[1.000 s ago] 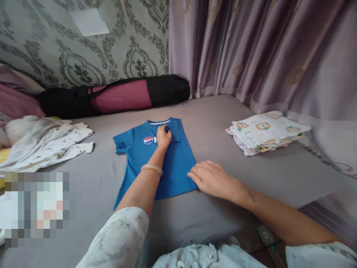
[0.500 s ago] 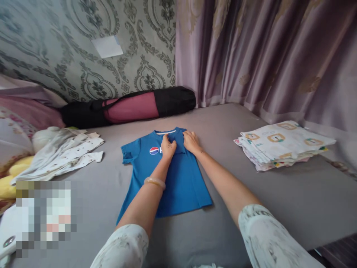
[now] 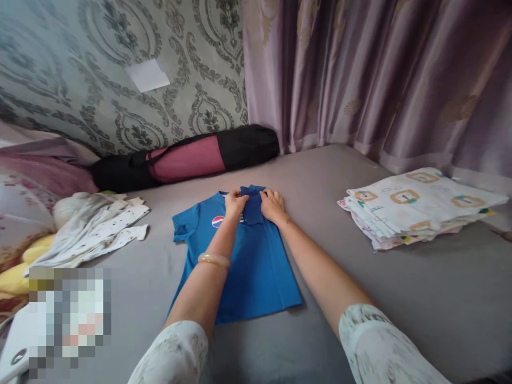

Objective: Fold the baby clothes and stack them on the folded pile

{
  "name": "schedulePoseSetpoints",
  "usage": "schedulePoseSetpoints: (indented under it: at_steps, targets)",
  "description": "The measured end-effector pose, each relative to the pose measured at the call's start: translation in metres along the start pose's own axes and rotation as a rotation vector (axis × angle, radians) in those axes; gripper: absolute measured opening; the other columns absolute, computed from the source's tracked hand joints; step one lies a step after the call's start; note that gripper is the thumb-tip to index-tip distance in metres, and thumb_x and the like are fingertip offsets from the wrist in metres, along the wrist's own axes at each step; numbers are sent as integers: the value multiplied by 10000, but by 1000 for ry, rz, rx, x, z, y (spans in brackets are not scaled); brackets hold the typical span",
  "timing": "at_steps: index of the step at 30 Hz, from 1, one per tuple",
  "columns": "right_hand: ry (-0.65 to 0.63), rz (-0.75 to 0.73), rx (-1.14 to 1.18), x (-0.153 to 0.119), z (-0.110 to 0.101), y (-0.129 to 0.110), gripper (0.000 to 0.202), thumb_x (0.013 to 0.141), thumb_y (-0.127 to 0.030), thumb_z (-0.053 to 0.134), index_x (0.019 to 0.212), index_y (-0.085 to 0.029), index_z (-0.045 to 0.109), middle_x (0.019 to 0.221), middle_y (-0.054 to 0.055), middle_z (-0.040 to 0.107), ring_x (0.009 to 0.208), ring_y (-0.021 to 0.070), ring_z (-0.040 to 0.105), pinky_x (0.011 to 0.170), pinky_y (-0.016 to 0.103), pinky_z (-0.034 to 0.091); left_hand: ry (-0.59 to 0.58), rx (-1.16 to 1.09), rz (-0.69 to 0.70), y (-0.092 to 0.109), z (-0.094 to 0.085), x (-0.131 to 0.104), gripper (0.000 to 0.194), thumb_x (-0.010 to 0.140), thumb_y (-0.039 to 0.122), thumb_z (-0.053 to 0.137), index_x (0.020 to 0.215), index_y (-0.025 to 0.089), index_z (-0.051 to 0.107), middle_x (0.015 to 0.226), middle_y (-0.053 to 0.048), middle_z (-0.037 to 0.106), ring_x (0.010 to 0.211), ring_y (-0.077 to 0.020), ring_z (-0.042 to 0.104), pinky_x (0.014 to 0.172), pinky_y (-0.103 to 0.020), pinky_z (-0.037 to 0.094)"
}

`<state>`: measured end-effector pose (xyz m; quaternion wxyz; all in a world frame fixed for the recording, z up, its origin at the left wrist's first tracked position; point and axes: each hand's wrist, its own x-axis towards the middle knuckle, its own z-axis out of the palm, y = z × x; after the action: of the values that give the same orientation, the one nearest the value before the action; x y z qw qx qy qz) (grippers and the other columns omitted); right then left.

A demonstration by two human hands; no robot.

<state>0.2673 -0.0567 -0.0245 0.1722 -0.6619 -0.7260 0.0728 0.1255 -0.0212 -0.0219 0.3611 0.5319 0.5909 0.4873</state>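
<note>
A blue T-shirt (image 3: 256, 272) with a round red, white and blue logo lies flat on the grey bed sheet (image 3: 352, 277). Its right sleeve is folded inward over the chest and shows darker blue. My left hand (image 3: 236, 204), below a bangle on the wrist, pinches the folded sleeve near the collar. My right hand (image 3: 272, 205) has its fingers closed on the shirt at the right shoulder fold. The left sleeve of the shirt lies spread out to the side.
A stack of folded patterned cloths (image 3: 420, 205) lies on the right. Crumpled light clothes (image 3: 100, 226) and a yellow plush item (image 3: 28, 266) are at the left. A black and pink long bag (image 3: 188, 157) rests along the wall. A white device (image 3: 28, 336) sits at the lower left.
My left hand has moved slightly left and up, and the dark folded sleeve now shows more fully between my hands. The camera view has shifted a little.
</note>
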Motion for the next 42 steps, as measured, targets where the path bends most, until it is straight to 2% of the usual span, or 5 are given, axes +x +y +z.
schedulePoseSetpoints:
  at_steps: [6, 11, 22, 31, 42]
  targets:
    - [-23, 10, 24, 3, -1, 2, 443, 950, -189, 329, 1353, -226, 508, 1401, 73, 464, 1120, 261, 442, 936, 360, 370, -106, 658, 479, 12, 3, -27, 255, 767, 129, 551, 973, 173, 694, 939, -78, 642, 930, -219, 588, 877, -347, 457]
    - [-65, -3, 53, 6, -5, 7, 460, 927, -176, 361, 1358, -206, 517, 1429, 59, 449, 1141, 267, 446, 968, 358, 369, -330, 912, 607, 11, 1, -43, 322, 871, 159, 468, 1117, 181, 674, 1004, -116, 618, 952, -249, 552, 864, -362, 431]
    - [-49, 65, 303, 30, -2, 19, 417, 960, -209, 306, 1159, -165, 670, 1216, 81, 654, 1122, 201, 571, 962, 280, 398, -341, 1115, 625, 17, 4, -56, 414, 895, 165, 386, 1213, 260, 634, 1058, -122, 549, 994, -287, 491, 820, -405, 415]
    - [93, 24, 309, 30, 13, 23, 271, 891, -238, 565, 1130, -198, 685, 1247, 69, 639, 1151, 183, 568, 1009, 283, 386, -217, 936, 327, 16, -8, -64, 434, 820, 159, 489, 1248, 136, 558, 1102, -142, 606, 1045, -270, 579, 898, -365, 469]
    - [196, 123, 245, 21, 12, 11, 267, 919, -334, 562, 1099, -181, 686, 1173, 99, 642, 1063, 207, 591, 920, 288, 422, -121, 680, 369, -3, -7, -79, 382, 838, 142, 470, 1205, 199, 561, 1029, -76, 623, 926, -200, 611, 821, -310, 486]
